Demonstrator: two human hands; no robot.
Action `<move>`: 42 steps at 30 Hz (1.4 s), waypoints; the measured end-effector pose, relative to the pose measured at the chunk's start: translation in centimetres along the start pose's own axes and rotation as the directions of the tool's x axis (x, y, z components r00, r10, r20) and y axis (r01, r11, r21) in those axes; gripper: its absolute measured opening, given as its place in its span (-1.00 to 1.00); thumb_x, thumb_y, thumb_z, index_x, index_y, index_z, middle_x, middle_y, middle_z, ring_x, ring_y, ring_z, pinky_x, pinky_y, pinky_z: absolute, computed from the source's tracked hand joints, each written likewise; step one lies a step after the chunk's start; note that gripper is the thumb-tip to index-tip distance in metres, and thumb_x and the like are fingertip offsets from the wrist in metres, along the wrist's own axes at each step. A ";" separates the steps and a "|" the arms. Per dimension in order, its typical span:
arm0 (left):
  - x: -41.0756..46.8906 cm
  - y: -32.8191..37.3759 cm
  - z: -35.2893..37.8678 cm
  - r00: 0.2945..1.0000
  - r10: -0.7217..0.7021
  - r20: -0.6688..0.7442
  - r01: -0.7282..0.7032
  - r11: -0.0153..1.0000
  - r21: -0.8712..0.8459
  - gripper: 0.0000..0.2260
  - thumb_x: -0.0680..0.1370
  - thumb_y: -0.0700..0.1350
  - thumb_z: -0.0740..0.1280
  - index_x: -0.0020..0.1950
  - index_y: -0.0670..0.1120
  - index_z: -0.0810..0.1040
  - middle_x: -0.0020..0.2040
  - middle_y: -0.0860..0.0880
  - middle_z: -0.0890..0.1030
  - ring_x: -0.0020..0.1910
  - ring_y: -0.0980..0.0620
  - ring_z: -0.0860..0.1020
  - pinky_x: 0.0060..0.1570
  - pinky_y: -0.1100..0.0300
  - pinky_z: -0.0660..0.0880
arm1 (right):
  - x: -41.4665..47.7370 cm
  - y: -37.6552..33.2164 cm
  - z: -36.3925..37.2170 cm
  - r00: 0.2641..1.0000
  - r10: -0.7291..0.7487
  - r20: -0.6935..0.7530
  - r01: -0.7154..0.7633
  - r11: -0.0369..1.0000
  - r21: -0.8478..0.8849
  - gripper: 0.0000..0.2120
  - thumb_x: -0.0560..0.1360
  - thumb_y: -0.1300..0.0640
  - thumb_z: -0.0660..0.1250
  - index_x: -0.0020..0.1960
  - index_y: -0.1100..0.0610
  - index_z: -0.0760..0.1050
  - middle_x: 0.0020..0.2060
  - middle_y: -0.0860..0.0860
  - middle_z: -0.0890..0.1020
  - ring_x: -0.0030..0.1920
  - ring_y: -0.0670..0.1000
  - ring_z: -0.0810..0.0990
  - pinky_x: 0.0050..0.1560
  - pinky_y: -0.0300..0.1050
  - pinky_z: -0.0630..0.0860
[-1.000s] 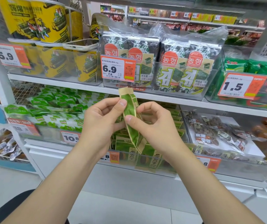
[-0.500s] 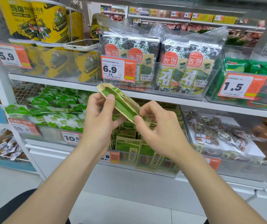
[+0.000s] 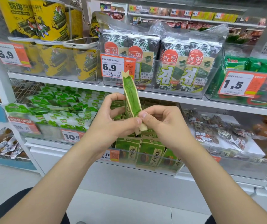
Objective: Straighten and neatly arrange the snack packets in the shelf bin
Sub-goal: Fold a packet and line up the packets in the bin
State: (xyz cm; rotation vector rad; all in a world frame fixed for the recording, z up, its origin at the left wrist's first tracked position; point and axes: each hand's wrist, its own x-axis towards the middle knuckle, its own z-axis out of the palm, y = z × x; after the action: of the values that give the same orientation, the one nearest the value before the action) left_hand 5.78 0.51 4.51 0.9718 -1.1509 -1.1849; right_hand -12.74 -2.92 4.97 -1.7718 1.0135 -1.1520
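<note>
Curled fingers of the left hand and right hand pinch the lower end of the green packet. Its top points to twelve o'clock, with the bin at six. It is likely light and floppy, so grip the sealed edges.

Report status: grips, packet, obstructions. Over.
Left grip and right grip both pinching slim green cream-edged snack packet, upright. Packet not yet in clear plastic shelf bin. No obstruction seen.
</note>
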 end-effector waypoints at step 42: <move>1.6 -1.3 -2.2 0.963 0.268 -0.004 -0.227 0.821 0.524 -0.77 0.74 -0.05 0.30 0.14 0.10 0.77 -0.10 0.07 0.77 -0.08 0.01 0.73 0.00 -0.07 0.68 | 0.5 0.1 -2.8 0.994 0.024 -0.108 -0.021 0.999 0.032 -0.82 0.53 0.19 0.57 0.11 0.07 0.69 -0.07 -0.02 0.80 -0.03 0.04 0.79 0.06 0.10 0.71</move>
State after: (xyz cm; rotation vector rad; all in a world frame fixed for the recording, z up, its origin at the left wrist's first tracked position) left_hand 7.70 -1.34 3.13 1.2137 -1.5257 -0.6210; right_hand -15.22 -3.93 5.86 -1.6846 1.0709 -1.2541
